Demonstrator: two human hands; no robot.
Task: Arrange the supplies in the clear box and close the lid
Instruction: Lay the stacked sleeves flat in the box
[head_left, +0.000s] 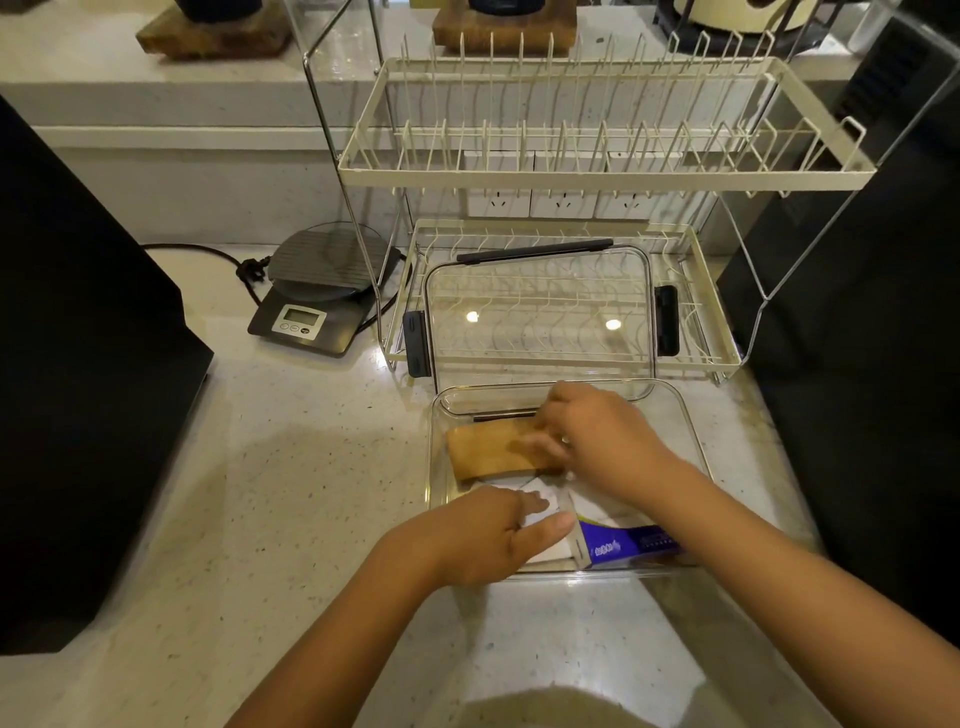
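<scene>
Head view: our right hand (587, 436) pinches the brown pack (493, 452); left hand (498, 535), beside it, grips the white packet (545, 540) inside the clear box (434, 467).

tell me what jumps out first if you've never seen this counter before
Two hands work inside a clear box at the counter's front: the right hand on a tan packet, the left hand on white paper beside a purple carton. Behind, the box's lid leans on a cream dish rack.
</scene>
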